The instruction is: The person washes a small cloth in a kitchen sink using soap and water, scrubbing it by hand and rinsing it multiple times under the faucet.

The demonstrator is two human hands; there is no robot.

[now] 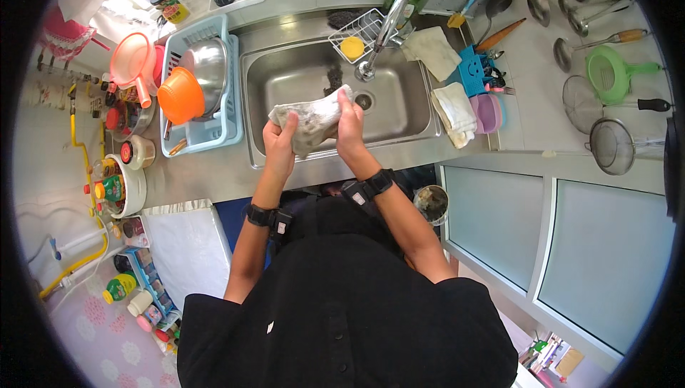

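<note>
Between my two hands a stained whitish cloth is stretched over the front part of the stainless-steel sink. My left hand grips its left end, thumb on top. The right end is in my right hand, also with the thumb uppermost. Just beyond the cloth, a dark scouring pad lies on the sink floor. To its right is the drain. The chrome faucet arches over the back of the sink; no water is seen running from it.
A wire rack with a yellow sponge hangs at the sink's back. Left stands a light-blue dish basket holding an orange bowl and a metal basin. Folded cloths lie right. Ladles and strainers hang on the right wall.
</note>
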